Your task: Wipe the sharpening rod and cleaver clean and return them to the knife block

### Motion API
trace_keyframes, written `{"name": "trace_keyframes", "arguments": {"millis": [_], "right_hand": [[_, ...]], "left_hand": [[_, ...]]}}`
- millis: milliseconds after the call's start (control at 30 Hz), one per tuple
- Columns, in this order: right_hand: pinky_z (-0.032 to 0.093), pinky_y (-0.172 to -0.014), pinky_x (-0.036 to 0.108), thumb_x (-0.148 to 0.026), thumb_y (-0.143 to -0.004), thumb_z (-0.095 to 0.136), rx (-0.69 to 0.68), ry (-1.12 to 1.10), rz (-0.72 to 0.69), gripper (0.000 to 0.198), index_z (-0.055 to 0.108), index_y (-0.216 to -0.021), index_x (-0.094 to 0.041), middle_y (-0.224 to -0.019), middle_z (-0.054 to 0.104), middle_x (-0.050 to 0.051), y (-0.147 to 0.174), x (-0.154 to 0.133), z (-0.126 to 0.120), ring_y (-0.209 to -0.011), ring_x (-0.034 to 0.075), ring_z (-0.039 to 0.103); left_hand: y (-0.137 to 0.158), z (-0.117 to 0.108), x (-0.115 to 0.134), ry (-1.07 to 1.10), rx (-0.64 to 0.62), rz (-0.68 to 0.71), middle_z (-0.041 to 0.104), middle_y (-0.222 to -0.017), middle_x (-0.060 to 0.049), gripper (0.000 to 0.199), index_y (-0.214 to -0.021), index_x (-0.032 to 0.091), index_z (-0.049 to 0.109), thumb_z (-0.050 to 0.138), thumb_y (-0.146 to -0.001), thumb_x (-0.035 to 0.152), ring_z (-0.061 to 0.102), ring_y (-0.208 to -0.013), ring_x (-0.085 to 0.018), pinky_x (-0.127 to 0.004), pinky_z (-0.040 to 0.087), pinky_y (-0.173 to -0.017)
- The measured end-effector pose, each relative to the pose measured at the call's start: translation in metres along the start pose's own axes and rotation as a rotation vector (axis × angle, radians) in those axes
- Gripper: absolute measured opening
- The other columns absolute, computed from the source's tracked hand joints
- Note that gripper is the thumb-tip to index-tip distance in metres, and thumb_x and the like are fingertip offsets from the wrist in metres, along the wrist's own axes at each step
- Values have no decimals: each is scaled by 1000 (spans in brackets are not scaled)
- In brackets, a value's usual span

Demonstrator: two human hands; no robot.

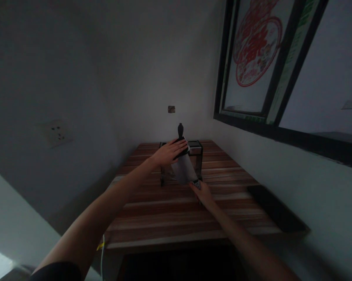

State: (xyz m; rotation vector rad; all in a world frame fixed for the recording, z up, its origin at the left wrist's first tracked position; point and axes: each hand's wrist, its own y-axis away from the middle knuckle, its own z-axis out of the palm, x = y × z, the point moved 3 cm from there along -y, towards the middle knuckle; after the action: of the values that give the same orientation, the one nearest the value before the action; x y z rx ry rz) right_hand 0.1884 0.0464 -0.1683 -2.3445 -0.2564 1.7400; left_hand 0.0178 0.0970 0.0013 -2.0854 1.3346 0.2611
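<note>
Both hands are working on one pale, tilted cylinder-shaped bottle at the far end of the striped wooden table. The left hand is lying flat over its dark upper end, fingers spread rather than curled — resting on it more than gripping. The right hand is pinching the lower end, just below and right of the left. A metal-framed stand is sitting right behind the fingers. Keeping the top hand pressing steadily while the lower one guides seems wise — the tilt looks easy to lose. A dark flat slab is lying well right of the right hand.
</note>
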Motion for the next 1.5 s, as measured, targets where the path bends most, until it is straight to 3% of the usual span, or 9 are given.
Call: {"name": "trace_keyframes", "arguments": {"millis": [200,600,1067,1267,1500], "right_hand": [[29,-34,22,-57,-73,53,10,12,6,39,45,-60,-21,-37,42,-6,1,-3,0,-31,10,39],[28,-34,22,-56,-73,52,22,40,-2,38,47,-61,-20,-37,42,-5,0,1,-1,-32,11,40],[31,-36,22,-45,-69,57,6,34,14,27,57,-68,-18,-38,44,-5,-1,1,-1,-33,12,42],[31,-35,22,-44,-71,54,1,25,17,26,55,-69,-18,-39,44,-6,-1,3,1,-32,12,42],[34,-37,23,-42,-72,53,26,54,-34,24,49,-62,-20,-38,46,-4,-1,-1,0,-33,12,44]], "left_hand": [[1,-2,5,-5,37,-89,32,-145,-12,63,-138,15,32,54,-79,19,26,-135,-24,-42,23,-112],[2,10,12,27,92,-155,24,-148,-15,66,-140,9,23,49,-81,21,12,-139,-24,-44,18,-113],[5,13,17,15,184,-180,34,-145,-11,52,-138,15,31,40,-89,24,23,-136,-22,-45,23,-111],[10,19,38,10,140,-156,33,-145,-11,50,-137,12,33,39,-89,27,22,-137,-21,-41,22,-112],[20,32,81,65,70,-82,33,-145,-9,52,-137,14,33,41,-89,31,23,-136,-20,-39,22,-112]]}}
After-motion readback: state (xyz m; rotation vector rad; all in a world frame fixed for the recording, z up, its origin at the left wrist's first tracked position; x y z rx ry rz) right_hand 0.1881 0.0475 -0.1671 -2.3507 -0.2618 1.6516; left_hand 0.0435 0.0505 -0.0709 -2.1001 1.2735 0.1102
